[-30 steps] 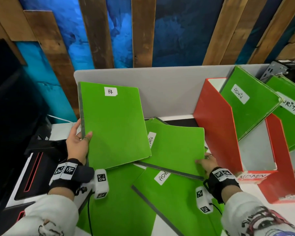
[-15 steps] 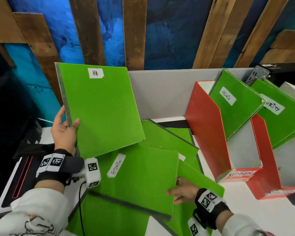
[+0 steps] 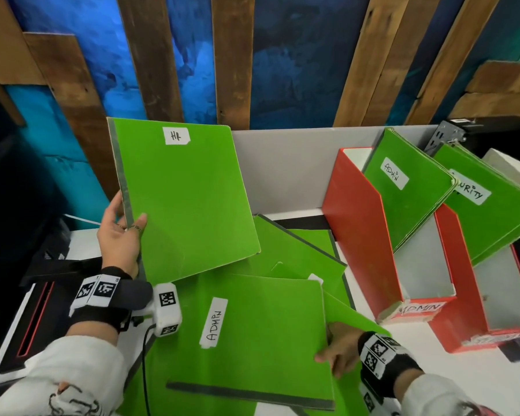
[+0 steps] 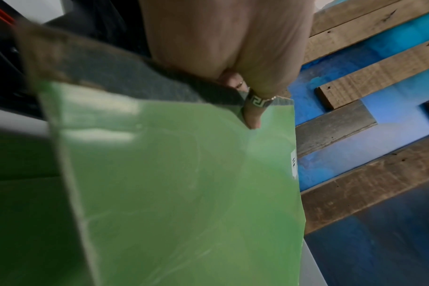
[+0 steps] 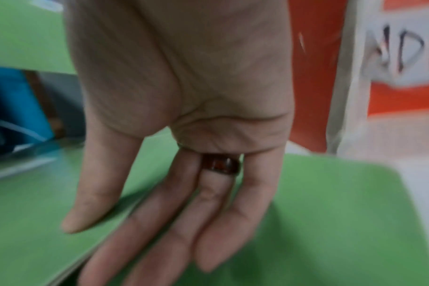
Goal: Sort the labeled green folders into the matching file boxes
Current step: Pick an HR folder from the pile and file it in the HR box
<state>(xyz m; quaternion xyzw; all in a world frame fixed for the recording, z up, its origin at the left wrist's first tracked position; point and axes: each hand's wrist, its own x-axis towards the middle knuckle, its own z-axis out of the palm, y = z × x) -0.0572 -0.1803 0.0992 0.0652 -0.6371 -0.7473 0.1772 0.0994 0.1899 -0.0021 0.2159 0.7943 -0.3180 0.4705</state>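
Left hand (image 3: pixel 119 235) grips spine edge of HR folder (image 3: pixel 186 202), thumb on front, folder raised upright above pile. Right hand (image 3: pixel 339 351) pinches right edge of ADMIN folder (image 3: pixel 261 340), thumb on top, fingers (image 5: pixel 159 222) under, folder lifted off other green folders (image 3: pixel 300 250) on desk. Red ADMIN box (image 3: pixel 364 235) to right, one ADMIN-labeled folder leaning inside. Second red box (image 3: pixel 457 295) just beside, holding folder with label ending "URITY".

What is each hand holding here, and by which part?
Left hand pinches the HR folder at its grey spine edge. Right hand takes the ADMIN folder by its right edge, thumb on top.
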